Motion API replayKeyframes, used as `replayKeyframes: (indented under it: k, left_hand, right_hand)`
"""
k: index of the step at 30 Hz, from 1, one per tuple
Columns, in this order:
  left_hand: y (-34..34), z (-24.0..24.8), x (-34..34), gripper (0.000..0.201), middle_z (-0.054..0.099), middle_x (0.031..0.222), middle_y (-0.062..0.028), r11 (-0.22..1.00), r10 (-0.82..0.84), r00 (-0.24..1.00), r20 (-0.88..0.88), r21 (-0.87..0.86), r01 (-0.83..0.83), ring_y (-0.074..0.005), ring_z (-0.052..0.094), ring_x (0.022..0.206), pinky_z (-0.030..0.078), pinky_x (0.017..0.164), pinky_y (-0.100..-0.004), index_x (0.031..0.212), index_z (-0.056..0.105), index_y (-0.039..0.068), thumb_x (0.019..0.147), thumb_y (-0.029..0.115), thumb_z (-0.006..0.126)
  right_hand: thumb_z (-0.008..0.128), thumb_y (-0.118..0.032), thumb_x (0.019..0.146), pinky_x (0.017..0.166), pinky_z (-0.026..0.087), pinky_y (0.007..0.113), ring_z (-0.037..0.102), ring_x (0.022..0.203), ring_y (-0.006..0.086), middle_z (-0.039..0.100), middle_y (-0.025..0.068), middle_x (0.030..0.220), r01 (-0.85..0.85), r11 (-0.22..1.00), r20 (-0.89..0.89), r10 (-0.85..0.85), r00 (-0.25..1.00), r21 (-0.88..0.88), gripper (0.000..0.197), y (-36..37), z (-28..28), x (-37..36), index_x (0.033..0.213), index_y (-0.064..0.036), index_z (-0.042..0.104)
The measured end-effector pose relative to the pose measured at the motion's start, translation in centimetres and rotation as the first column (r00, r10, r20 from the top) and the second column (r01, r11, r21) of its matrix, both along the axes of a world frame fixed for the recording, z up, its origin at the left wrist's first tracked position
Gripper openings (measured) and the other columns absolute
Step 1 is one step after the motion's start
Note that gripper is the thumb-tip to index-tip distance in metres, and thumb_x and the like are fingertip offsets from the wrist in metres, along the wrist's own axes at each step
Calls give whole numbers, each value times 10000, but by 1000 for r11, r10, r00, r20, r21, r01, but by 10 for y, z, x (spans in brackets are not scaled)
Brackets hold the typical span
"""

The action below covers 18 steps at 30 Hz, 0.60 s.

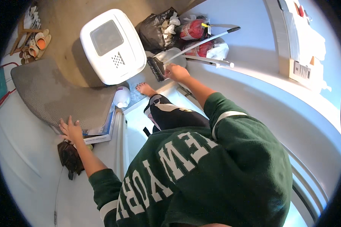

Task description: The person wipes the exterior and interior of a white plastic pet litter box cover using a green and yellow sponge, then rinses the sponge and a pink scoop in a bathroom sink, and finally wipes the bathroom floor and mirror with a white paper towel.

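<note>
My left hand point(71, 130) lies with fingers spread on the lower edge of a large grey textured mat point(60, 92). The mat leans over a blue and white flat box point(110, 125). My right hand point(177, 72) is closed at a dark-bristled broom point(155, 69), its fingertips pinching the head's right edge. The broom's thin white pole point(201, 44) slants up to the right, ending in a black grip. Just left of the broom stands a white covered litter box point(132, 60) with a grey window and a slotted patch.
A black trash bag point(151, 32) and red-filled plastic bags point(193, 30) sit behind the broom. A white round jug point(122, 97) is beside my bare foot point(144, 89). Orange-lined clogs point(40, 41) are at the far left; a dark bag point(70, 159) lies by my left forearm. A white ledge point(261, 77) runs along the right.
</note>
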State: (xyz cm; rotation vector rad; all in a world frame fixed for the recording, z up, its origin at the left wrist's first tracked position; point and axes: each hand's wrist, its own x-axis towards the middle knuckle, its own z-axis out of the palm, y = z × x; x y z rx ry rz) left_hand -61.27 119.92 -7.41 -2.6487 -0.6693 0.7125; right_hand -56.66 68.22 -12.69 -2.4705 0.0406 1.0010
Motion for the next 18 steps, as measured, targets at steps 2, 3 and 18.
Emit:
replayKeyframes:
  k: [2, 3, 18]
  left_hand:
    - [-17, 6, 7, 462, 193, 1500, 11, 999, 22, 1000, -3, -33, -22, -227, 139, 1395, 77, 1078, -622, 1269, 528, 313, 823, 363, 637]
    - [-26, 10, 9, 466, 191, 1500, 11, 996, 53, 999, -13, -67, -53, -222, 136, 1396, 71, 1077, -628, 1273, 522, 317, 823, 368, 634]
    - [-89, 41, -42, 352, 310, 1428, -64, 958, -52, 935, 351, -246, 146, -289, 265, 1323, 175, 1077, -550, 1159, 603, 222, 812, 257, 648]
  right_hand:
    - [629, -298, 776, 824, 474, 420, 600, 954, 312, 598, 120, 1027, 20, 999, 10, -20, 1000, -49, 229, -16, 1, -4, 919, -119, 638]
    - [624, -303, 786, 834, 471, 424, 598, 957, 313, 591, 122, 1043, 89, 994, 56, -85, 995, -68, 237, -25, 1, -6, 936, -120, 639]
    - [725, -398, 709, 1021, 334, 431, 342, 1221, 419, 233, 257, 1389, 943, 260, 454, -829, 328, -207, 575, -162, -16, 81, 1152, -52, 605]
